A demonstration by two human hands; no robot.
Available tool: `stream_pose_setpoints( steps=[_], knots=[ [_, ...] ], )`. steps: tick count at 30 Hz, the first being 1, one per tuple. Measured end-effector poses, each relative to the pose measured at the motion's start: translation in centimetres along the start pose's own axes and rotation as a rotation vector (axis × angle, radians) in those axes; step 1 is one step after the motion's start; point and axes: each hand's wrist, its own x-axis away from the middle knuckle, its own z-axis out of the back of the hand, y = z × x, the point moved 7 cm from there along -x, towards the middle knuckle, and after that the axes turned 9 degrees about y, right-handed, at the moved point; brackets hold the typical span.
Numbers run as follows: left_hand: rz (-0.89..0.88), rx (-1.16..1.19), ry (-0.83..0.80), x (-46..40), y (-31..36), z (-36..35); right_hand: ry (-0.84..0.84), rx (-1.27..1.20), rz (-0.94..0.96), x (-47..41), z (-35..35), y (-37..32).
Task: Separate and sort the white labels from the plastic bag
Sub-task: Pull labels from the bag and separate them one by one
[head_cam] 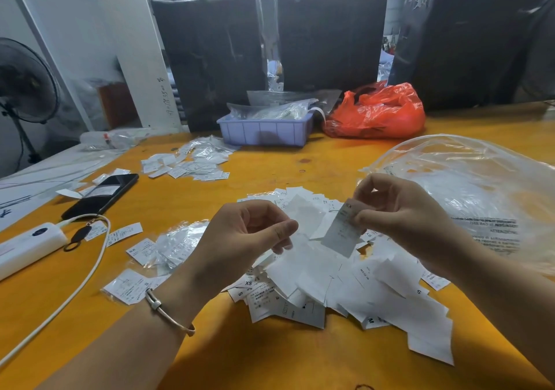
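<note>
We're in a warehouse or garment packing floor: big black-wrapped bales line up behind an orange worktable strewn with size labels, a parts bin, and a standing fan.

plastic bag cut off right, label print unreadable

Above a heap of white labels on the yellow table, the right hand pinches one label. The left hand hovers beside it with curled fingers, and a clear plastic bag lies at the right.
</note>
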Motion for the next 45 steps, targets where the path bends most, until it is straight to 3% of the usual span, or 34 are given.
stream_pose_setpoints(
  steps=[6,9,16,25,35,45],
  knots=[
    [-0.017,0.031,-0.020,0.1,0.4,0.0,0.039,-0.156,-0.066,0.2,0.3,-0.7],
    [-0.026,0.050,-0.022,0.1,0.5,0.1,0.042,-0.235,0.022,0.4,0.3,-2.4],
    [-0.047,0.053,0.019,0.1,0.7,0.4,0.197,0.306,0.448,2.3,0.2,-6.4],
    [-0.051,0.019,-0.005,0.1,0.5,0.3,0.168,0.422,0.598,3.5,-0.7,-8.2],
    [-0.040,0.010,0.007,0.1,0.3,0.3,0.131,0.529,0.611,3.4,-1.4,-7.3],
    [-0.034,0.030,-0.023,0.2,0.3,0.1,0.062,0.538,0.489,3.0,-1.5,-6.2]
  ],
)
